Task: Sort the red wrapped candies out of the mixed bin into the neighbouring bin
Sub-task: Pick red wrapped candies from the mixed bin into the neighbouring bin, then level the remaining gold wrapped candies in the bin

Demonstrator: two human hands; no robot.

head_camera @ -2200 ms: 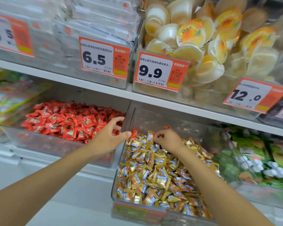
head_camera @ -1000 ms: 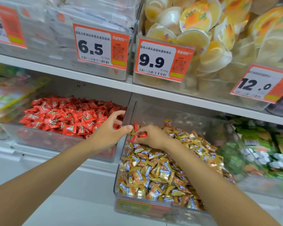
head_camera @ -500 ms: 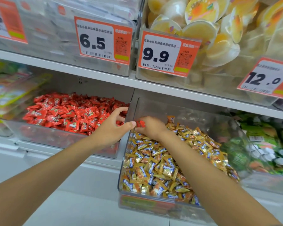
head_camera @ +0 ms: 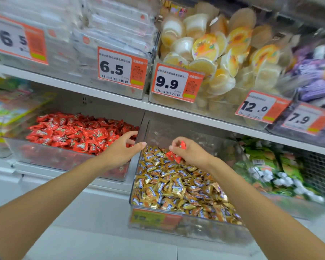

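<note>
From my remote seat I see the right hand (head_camera: 192,153) over the far left corner of the mixed bin (head_camera: 204,229), its fingers curled and pinched on a red candy (head_camera: 182,145). The candy sticks up above the fingertips. It is a small pillow-shaped piece in glossy red wrap with a crimped end. A second red candy (head_camera: 172,156) of the same look shows just below the fingers, touching the hand. I cannot tell whether it is gripped or lies on the pile.

The clear-walled mixed bin is heaped with gold candies (head_camera: 176,186), which have shiny gold and orange wrappers with blue and white labels.

The left hand (head_camera: 120,150) holds nothing. It rests at the wall between the two bins with its fingers loosely spread. The thumb points right across the mixed bin's left edge, and the fingers reach over the near right corner of the neighbouring bin (head_camera: 51,158).

That bin sits just left of the mixed one and is filled with a heap of red candies (head_camera: 73,132). They have bright red wraps with a small printed patch on each.

Above both bins runs a white shelf (head_camera: 101,95). It carries a price tag (head_camera: 176,82) reading 9.9 in front of a clear bin of jelly cups (head_camera: 204,47).
</note>
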